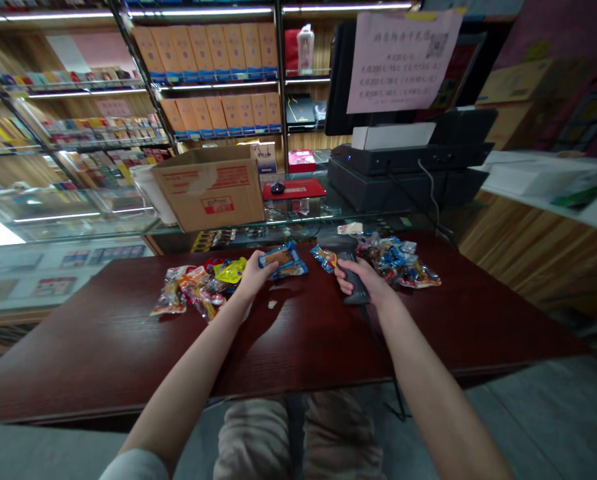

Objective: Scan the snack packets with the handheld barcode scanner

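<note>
While my left forearm reaches up and inward from the lower left, my left hand (pixel 255 273) pinches the near end of a blue-edged packet (pixel 281 255), fingers closed on it and the rest of it sticking out to the right, just above the table. Another blue packet (pixel 294 269) lies just beneath and beyond it. My right arm comes in from the lower right, and my right hand (pixel 361 277) is wrapped around the handle of a dark handheld scanner (pixel 354 290), closed firmly on the grip. Its head points forward and to the left, and a cable (pixel 378 337) drops from the handle towards the table's near edge. Close beside the scanner's left side is a small blue and orange packet (pixel 324 259). Left of my left hand spreads a heap of wrapped snacks (pixel 193 290), a yellow packet (pixel 232 270) among them; right of my right hand is a second pile of shiny packets (pixel 398 260). All this sits on a dark red-brown table (pixel 298 347). Past its far edge, on a glass counter, stand an open cardboard box (pixel 218 193), a red mat (pixel 305 190) with a black mouse (pixel 277 188) on it, and, farther right, a monitor (pixel 339 87) with a printed sheet (pixel 403 63) across it.
</note>
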`<state>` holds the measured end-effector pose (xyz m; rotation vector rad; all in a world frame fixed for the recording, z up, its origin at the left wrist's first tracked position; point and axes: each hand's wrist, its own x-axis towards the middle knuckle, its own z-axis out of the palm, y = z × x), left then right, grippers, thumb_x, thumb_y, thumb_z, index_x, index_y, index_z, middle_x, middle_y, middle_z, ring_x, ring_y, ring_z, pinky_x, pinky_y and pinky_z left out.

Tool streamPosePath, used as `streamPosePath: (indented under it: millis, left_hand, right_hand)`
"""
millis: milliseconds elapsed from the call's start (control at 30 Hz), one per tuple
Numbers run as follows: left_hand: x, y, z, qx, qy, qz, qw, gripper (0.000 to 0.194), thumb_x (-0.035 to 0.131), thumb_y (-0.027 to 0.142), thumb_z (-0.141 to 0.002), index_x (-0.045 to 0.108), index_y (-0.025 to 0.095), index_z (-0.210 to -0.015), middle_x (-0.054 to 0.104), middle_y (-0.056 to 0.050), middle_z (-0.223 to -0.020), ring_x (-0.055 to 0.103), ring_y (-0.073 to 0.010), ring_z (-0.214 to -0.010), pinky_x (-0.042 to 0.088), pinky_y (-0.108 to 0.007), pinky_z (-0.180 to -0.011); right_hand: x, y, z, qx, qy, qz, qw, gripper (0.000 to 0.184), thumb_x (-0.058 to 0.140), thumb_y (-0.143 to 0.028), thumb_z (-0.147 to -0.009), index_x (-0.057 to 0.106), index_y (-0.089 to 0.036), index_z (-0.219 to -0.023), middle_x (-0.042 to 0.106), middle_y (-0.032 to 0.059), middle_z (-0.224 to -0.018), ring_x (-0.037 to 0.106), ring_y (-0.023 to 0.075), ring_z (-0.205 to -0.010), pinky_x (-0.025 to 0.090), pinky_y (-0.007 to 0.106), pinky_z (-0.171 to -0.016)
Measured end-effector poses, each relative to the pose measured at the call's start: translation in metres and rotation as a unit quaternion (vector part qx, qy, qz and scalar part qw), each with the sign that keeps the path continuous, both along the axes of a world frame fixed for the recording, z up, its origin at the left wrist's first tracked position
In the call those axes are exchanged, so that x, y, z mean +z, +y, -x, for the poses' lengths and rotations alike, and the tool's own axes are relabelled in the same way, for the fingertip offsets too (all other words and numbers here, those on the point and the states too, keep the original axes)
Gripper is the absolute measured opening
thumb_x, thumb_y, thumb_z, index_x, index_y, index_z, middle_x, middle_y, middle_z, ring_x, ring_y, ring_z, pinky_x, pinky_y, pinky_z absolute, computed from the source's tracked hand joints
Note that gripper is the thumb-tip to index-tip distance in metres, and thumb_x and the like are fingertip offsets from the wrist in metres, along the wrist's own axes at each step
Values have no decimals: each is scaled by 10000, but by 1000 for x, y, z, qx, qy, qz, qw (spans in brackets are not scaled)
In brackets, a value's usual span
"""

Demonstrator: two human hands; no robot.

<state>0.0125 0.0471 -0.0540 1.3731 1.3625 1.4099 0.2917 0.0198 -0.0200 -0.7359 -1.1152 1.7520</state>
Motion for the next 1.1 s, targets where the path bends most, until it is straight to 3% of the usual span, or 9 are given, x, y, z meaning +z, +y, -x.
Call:
streamPosePath:
  millis: [100, 167, 267, 400, 500, 600, 800, 933, 1100]
  left_hand:
    - [-4, -8, 8, -1, -116, -16, 993, 474, 800, 467, -652, 449, 223, -856, 614, 37, -756, 609, -143, -673, 530, -291, -652]
    - [-3, -12, 12, -10, -121, -78, 990, 429, 754, 457, -728, 413, 230, -853, 679, 1, -884, 674, -175, -789, 582, -358, -737]
    - [2, -17, 20, -9, 58, -240, 969, 272, 647, 325, -864, 411, 221, -777, 731, -76, -1077, 694, -225, -1019, 572, -438, -897]
    - [6, -23, 32, -13, 310, -407, 859, 238, 494, 149, -971, 505, 204, -739, 748, -101, -1165, 628, -245, -1242, 530, -464, -1008]
    - [5, -26, 36, 4, 372, -457, 808, 252, 456, 130, -1005, 573, 195, -792, 746, -100, -1191, 603, -234, -1290, 533, -452, -1026]
    - [5, -27, 36, 6, 393, -481, 784, 240, 453, 148, -1022, 616, 188, -850, 743, -103, -1200, 599, -224, -1300, 536, -436, -1032]
    - [5, -26, 35, 2, 399, -464, 791, 228, 437, 159, -1033, 623, 188, -906, 744, -106, -1189, 636, -206, -1246, 549, -410, -1014]
    - [2, -24, 37, 1, 358, -470, 807, 208, 465, 85, -982, 614, 191, -1081, 742, -110, -1179, 671, -195, -1163, 567, -379, -967]
    - [-1, -24, 35, 4, 316, -424, 849, 146, 549, 117, -929, 613, 205, -1026, 747, -102, -1136, 696, -203, -1070, 570, -367, -919]
  right_hand:
    - [-5, -3, 11, 36, -20, 2, 999, 402, 814, -408, -734, 523, -218, -936, 524, -91, -595, 386, 48, -365, 307, 194, -357]
    - [-9, -4, 17, 55, -26, -1, 998, 417, 799, -415, -747, 535, -211, -996, 519, -95, -597, 383, 50, -363, 301, 195, -356]
    - [-15, -5, 23, 71, -23, -8, 997, 433, 786, -423, -756, 536, -204, -1034, 520, -96, -600, 369, 50, -355, 289, 201, -352]
    - [-17, -6, 26, 77, -9, -15, 997, 406, 767, -407, -780, 535, -203, -1044, 517, -93, -609, 363, 48, -355, 268, 204, -353]
    - [-15, -7, 26, 70, -6, -20, 997, 406, 764, -408, -785, 540, -202, -1054, 515, -95, -612, 355, 45, -350, 258, 206, -351]
    - [-14, -8, 27, 62, -8, -25, 998, 393, 760, -405, -790, 538, -204, -1044, 512, -97, -609, 353, 45, -351, 262, 208, -354]
    - [-20, -8, 29, 72, -18, -22, 997, 389, 754, -387, -792, 523, -208, -1048, 506, -102, -601, 354, 52, -353, 276, 211, -348]
    - [-22, -7, 29, 81, -21, -19, 996, 389, 749, -380, -794, 522, -206, -1059, 514, -99, -610, 358, 52, -353, 276, 212, -349]
    - [-20, -9, 29, 92, -16, -16, 995, 399, 756, -376, -782, 520, -202, -1052, 524, -96, -610, 366, 52, -351, 266, 210, -349]
